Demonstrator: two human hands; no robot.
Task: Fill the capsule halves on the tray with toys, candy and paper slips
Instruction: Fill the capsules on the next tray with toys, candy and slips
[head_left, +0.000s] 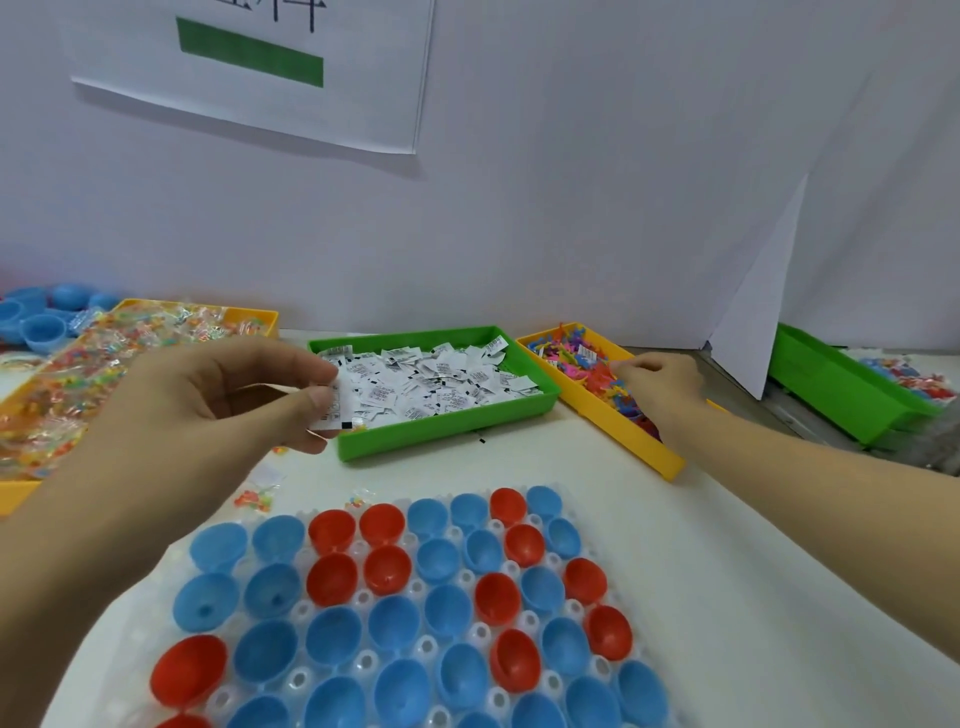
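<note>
Two hands: left hand (208, 395) fingers pinch paper slips (327, 410); right hand (657, 382) fingers curled in plastic toys (587, 364).

The capsule halves (332, 579) are smooth, shiny plastic, red and blue. They sit in a clear, see-through plastic tray (363, 662) that looks glossy. The paper slips (436, 382) are thin white paper, matt, with black print, and lie in a green plastic bin (441, 428) with a smooth wall. The candy (78, 374) is wrapped in clear, crinkly, shiny film. The toys (587, 364) are bright plastic in a smooth yellow plastic bin (628, 436). The table (753, 597) looks white, matt and smooth. A paper sheet (249, 67) hangs on the wall.
</note>
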